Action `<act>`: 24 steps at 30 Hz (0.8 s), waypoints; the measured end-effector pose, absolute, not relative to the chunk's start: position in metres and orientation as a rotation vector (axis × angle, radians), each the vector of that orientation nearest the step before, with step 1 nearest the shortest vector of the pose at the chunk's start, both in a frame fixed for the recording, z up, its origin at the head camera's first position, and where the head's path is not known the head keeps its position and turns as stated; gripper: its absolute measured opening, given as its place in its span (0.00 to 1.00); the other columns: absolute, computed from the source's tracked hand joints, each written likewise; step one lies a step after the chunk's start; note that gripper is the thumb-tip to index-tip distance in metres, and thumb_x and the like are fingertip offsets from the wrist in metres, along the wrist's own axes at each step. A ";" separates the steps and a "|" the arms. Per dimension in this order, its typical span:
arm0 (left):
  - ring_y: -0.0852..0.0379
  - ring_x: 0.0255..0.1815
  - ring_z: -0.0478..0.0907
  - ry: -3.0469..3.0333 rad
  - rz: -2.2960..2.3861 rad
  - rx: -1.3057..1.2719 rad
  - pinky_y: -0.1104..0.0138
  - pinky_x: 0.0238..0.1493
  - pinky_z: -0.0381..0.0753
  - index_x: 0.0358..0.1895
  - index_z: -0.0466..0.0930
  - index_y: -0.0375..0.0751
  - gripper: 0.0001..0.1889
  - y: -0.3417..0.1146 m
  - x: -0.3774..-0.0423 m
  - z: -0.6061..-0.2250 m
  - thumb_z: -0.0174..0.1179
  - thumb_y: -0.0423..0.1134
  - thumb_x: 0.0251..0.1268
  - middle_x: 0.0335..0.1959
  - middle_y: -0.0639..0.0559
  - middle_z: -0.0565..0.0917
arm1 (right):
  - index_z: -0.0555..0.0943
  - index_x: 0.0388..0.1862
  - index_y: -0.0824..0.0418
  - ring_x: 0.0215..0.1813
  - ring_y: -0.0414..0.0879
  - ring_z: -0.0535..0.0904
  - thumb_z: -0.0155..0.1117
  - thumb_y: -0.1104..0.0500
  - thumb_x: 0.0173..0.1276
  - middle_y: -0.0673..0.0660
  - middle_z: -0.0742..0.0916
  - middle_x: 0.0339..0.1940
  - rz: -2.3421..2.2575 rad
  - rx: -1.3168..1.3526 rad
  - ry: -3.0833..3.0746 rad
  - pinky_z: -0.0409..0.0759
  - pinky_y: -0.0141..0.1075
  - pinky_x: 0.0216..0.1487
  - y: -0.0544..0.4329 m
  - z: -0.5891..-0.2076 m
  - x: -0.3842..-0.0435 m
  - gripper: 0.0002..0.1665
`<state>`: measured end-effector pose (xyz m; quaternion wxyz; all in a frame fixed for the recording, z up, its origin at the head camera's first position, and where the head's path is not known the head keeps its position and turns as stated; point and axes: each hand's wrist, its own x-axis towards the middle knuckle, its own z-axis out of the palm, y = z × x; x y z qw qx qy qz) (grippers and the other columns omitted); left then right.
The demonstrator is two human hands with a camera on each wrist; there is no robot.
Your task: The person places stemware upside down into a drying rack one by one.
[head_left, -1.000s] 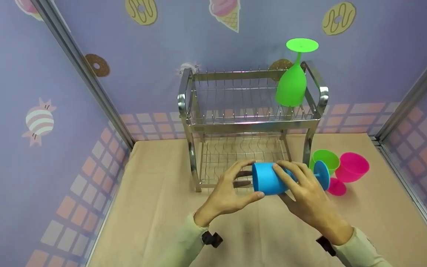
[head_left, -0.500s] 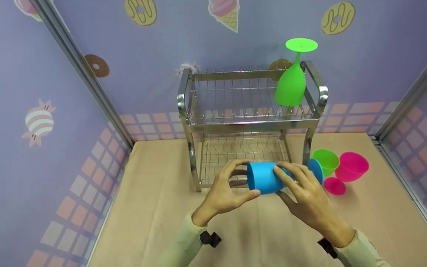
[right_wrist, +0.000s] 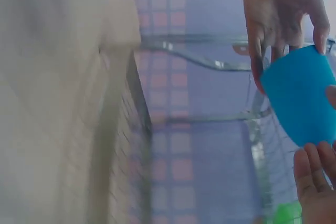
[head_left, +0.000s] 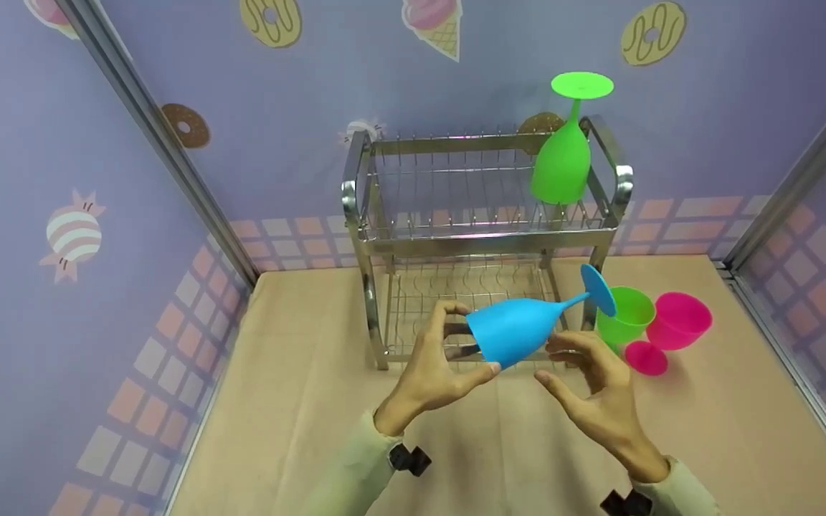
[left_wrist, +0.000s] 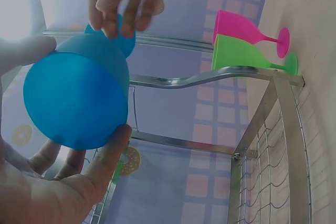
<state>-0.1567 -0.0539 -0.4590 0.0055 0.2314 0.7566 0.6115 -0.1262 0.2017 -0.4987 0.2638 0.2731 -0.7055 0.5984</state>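
Observation:
My left hand (head_left: 433, 373) holds a blue plastic goblet (head_left: 512, 330) by its rim, thumb on the near side and fingers on the far side. The goblet is tilted on its side, mouth to the left, stem and round foot pointing up to the right. In the left wrist view, the mouth of the blue goblet (left_wrist: 76, 100) faces the camera. My right hand (head_left: 599, 394) hovers just below the goblet's stem, fingers loosely bent and apart from the thumb, gripping nothing. Whether its fingertips brush the bowl is hard to tell.
Behind the hands stands a two-tier metal dish rack (head_left: 488, 246). A green goblet (head_left: 562, 165) sits upside down on its top tier, at the right. Right of the rack, a second green goblet (head_left: 626, 319) and a pink goblet (head_left: 680, 321) are on the table (head_left: 298, 416).
The blue goblet has swung so its foot points higher, and its bowl has shifted slightly left. My right hand has let go of it and dropped a little lower.

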 end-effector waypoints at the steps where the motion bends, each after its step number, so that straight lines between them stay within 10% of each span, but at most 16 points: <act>1: 0.38 0.67 0.78 2.364 1.921 0.726 0.51 0.60 0.90 0.69 0.62 0.39 0.42 -0.053 -0.156 -0.459 0.78 0.45 0.56 0.71 0.36 0.69 | 0.78 0.64 0.76 0.58 0.50 0.87 0.74 0.84 0.55 0.68 0.85 0.57 1.750 0.705 -1.885 0.89 0.37 0.61 0.200 -0.500 -0.126 0.36; 10: 0.40 0.64 0.78 2.394 1.903 0.765 0.55 0.55 0.92 0.65 0.62 0.41 0.41 -0.040 -0.154 -0.461 0.79 0.46 0.54 0.69 0.36 0.69 | 0.58 0.82 0.72 0.79 0.48 0.73 0.58 0.74 0.77 0.62 0.71 0.78 2.463 0.459 -1.721 0.78 0.40 0.76 0.191 -0.489 -0.128 0.38; 24: 0.43 0.62 0.79 2.424 1.858 0.800 0.59 0.54 0.92 0.63 0.61 0.42 0.41 -0.036 -0.153 -0.465 0.79 0.51 0.53 0.64 0.41 0.71 | 0.58 0.84 0.66 0.77 0.50 0.72 0.63 0.70 0.77 0.57 0.74 0.75 2.645 0.350 -1.614 0.79 0.40 0.76 0.190 -0.480 -0.133 0.41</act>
